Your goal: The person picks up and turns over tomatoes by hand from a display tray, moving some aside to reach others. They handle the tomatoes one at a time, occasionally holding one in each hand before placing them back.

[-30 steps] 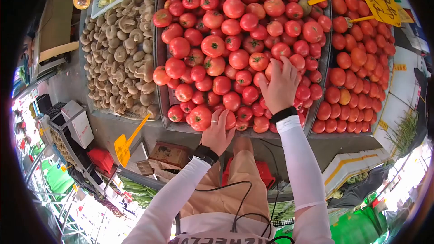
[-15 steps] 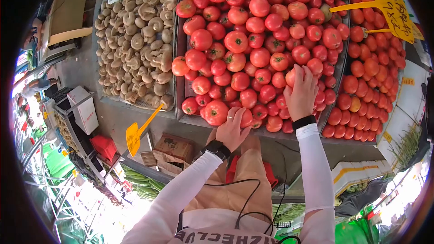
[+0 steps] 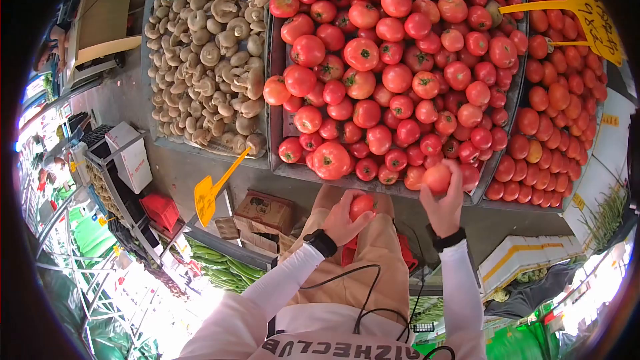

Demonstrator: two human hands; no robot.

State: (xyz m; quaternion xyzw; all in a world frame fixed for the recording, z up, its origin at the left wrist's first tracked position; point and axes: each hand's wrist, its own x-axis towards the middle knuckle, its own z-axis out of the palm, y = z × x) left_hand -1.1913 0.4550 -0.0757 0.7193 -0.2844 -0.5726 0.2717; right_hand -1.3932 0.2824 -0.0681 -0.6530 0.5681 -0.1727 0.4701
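A red tomato (image 3: 361,207) sits in my left hand (image 3: 343,218), fingers curled round it, in front of the stall edge and above my legs. My right hand (image 3: 445,205) grips a paler red tomato (image 3: 437,178) between thumb and fingers, at the front right of the tomato bin. Many more tomatoes (image 3: 361,54) are heaped in that grey bin (image 3: 313,175). A large tomato (image 3: 331,161) rests at the front of the heap, beyond my left hand. Each wrist wears a black band.
Brown mushrooms (image 3: 207,60) fill a tray to the left, with a yellow paddle sign (image 3: 208,197) at its front. Smaller tomatoes (image 3: 543,140) lie in rows to the right under a yellow price sign (image 3: 590,10). A cardboard box (image 3: 265,213) stands below the stall; a black cable (image 3: 347,271) hangs across my lap.
My left hand has drawn a tomato back off the front of the heap toward me. My right hand has pulled back to the bin's front edge with a tomato. The view has shifted slightly.
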